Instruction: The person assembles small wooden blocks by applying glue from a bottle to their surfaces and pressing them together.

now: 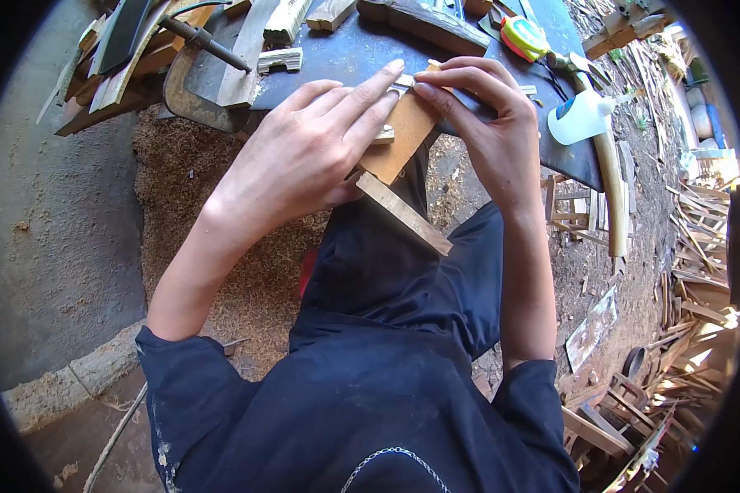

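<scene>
A flat orange-brown wooden board [415, 131] slants over my lap, its far end at the bench edge. A paler wood block [404, 215] lies across its near end. My left hand [325, 135] lies along the board's left side, two fingers reaching over its far part and the thumb low by the block, mostly hidden. Between the fingertips of both hands is a small pale wood piece [403, 83]. My right hand [492, 103] pinches its right end with thumb and forefinger. Another small wood piece [384, 135] sticks out beneath my left fingers.
On the dark metal bench [325, 57] lie a notched wood piece [280, 60], a clamp screw [205, 43] and a tape measure [524, 38]. A white glue bottle [580, 117] stands by a hammer [608, 181] at right. Wood scraps [703, 271] litter the ground; a wall [57, 222] rises at left.
</scene>
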Tool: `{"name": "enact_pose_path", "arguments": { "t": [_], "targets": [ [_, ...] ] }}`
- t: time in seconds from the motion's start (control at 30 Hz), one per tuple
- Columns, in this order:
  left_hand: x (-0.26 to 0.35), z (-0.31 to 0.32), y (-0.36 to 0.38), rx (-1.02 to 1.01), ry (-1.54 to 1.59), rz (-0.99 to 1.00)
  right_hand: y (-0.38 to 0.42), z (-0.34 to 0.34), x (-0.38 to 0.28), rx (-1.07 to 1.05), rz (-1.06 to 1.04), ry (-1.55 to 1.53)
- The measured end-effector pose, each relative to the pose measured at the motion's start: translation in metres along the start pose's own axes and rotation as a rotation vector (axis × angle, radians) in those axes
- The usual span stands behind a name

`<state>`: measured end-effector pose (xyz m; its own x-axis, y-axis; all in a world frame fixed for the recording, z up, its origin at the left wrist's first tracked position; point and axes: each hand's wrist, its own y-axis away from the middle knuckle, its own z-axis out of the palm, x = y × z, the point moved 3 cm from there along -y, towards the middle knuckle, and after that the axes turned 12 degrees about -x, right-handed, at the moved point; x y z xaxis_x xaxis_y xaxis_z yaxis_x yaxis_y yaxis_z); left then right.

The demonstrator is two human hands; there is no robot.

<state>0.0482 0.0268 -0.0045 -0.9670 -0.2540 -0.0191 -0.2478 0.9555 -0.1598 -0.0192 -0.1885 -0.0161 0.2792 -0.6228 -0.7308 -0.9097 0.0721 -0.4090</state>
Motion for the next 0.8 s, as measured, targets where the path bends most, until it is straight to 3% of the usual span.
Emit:
{"name": "enact_pose_path", "arguments": {
  "t": [0.53, 0.8],
  "targets": [
    [0.002, -0.008, -0.001, -0.103, -0.021, -0.018, 0.004, -0.003, 0.0, 0.013, -0.016, 0.053],
    [-0.001, -0.006, 0.0, -0.097, -0.031, -0.023, 0.026, -0.029, -0.011, 0.273, -0.095, 0.033]
  ]
}}
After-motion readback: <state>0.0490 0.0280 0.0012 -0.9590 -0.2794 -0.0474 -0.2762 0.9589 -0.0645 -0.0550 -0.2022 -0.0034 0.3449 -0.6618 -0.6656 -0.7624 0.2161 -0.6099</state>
